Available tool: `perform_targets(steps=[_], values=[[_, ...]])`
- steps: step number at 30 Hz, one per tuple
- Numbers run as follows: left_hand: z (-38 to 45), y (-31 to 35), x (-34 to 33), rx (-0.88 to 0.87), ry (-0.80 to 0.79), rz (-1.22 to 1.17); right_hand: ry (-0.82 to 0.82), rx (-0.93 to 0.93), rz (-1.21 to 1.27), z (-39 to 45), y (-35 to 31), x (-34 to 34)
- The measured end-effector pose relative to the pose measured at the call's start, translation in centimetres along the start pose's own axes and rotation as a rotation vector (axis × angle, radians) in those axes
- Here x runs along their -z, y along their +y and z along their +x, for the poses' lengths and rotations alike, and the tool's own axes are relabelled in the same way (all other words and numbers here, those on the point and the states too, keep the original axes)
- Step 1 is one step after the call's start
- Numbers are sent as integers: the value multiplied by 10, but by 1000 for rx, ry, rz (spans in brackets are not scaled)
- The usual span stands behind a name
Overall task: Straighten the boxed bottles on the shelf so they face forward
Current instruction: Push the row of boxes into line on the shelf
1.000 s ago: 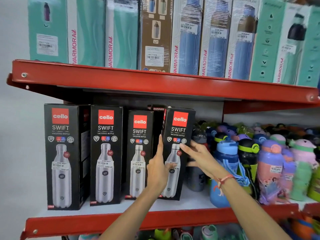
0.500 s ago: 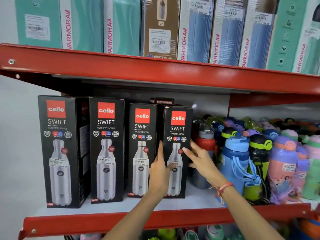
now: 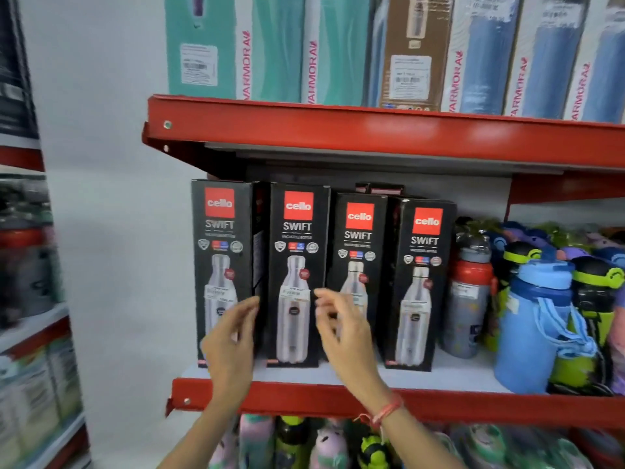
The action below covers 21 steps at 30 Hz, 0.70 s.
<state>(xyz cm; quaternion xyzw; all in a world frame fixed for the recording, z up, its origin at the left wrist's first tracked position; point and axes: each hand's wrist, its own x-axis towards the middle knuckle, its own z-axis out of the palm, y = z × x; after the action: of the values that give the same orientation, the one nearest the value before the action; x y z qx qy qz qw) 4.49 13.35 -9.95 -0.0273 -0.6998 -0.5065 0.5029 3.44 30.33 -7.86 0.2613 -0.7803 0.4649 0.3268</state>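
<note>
Several black boxed bottles stand upright in a row on the red shelf [image 3: 304, 397], fronts toward me. The leftmost box [image 3: 223, 238] is turned slightly, showing its right side. My left hand [image 3: 231, 346] hovers open in front of its lower part. The second box [image 3: 299, 252] stands between my hands. My right hand [image 3: 345, 336] is open, fingers spread, in front of the third box [image 3: 360, 238]. The fourth box [image 3: 422, 282] stands free at the right. Neither hand grips anything. Another box top [image 3: 380, 188] shows behind the row.
Loose coloured bottles, among them a red-capped grey bottle [image 3: 468, 309] and a blue bottle [image 3: 537, 319], crowd the shelf right of the boxes. Tall boxes [image 3: 270, 49] fill the shelf above. More bottles sit on the shelf below. A white wall [image 3: 111, 198] lies left.
Both hands have let go of the fourth box and moved left to the first three boxes. The view has swung left, showing the wall and another rack.
</note>
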Motion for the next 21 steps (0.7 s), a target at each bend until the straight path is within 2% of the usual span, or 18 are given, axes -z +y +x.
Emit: perform_targets(steps=[2,4,8,10,12,21], values=[[8,-17,21,50,68,69,-180,-63,29,-8,-7,-31],[12,-29,35,162,45,57,-290,-141,11,-15,-12,-59],[12,-44,54,307,-206,81,-449,-291,-35,-24,-23,-101],[15,-48,62,297,-346,173,-454,-304,-56,-23,-29,-112],[17,-53,68,229,-411,218,-441,-293,-25,-21,-34,-115],[13,-55,100,27,-464,260,-379,-287,-17,-36,-46,-109]])
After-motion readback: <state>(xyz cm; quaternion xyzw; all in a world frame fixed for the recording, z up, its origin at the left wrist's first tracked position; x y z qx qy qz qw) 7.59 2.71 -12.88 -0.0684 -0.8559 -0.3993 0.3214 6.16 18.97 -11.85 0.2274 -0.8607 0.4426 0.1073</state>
